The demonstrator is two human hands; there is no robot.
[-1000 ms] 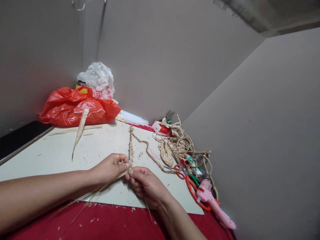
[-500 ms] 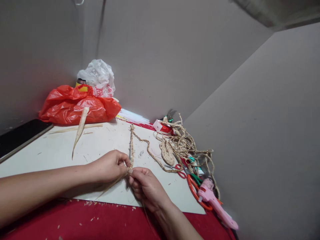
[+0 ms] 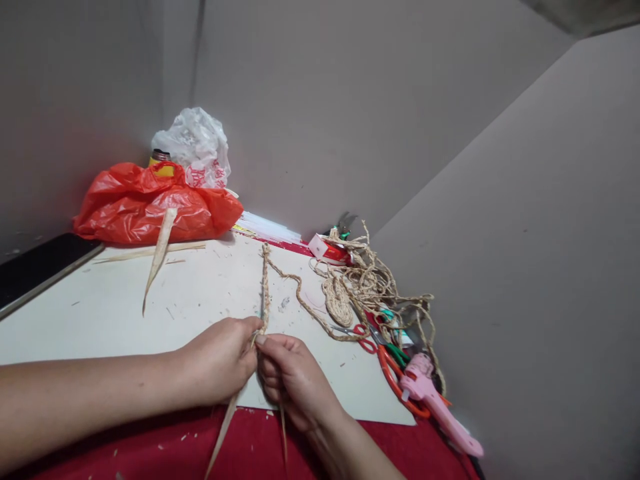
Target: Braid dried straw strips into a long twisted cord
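Note:
A thin braided straw cord (image 3: pixel 265 287) stands out on the white board, running away from me. My left hand (image 3: pixel 225 357) is closed at its near end, and a flat loose straw strand (image 3: pixel 223 430) hangs below that hand. Pressed up beside it, my right hand (image 3: pixel 295 373) pinches the braid's near end between thumb and forefinger. Another thin strand (image 3: pixel 283 427) trails beneath the right hand. The exact crossing of strands is partly hidden by the fingers. From the braid's far end, a length of cord (image 3: pixel 300 293) curves right toward the tangled pile.
Right of the white board (image 3: pixel 165 320) lie tangled braided cord (image 3: pixel 375 273), a coiled oval (image 3: pixel 338 301), red-handled scissors (image 3: pixel 366 339), larger orange-handled scissors (image 3: pixel 393 380) and a pink glue gun (image 3: pixel 435 400). At the left are a phone (image 3: pixel 45 270), a red plastic bag (image 3: pixel 155 207) and a husk strip (image 3: pixel 160 260).
My left hand has turned and lowered, its fingers closing over the braid's end. The loose strand has swung from pointing left to hanging down toward me. My right hand keeps its pinch.

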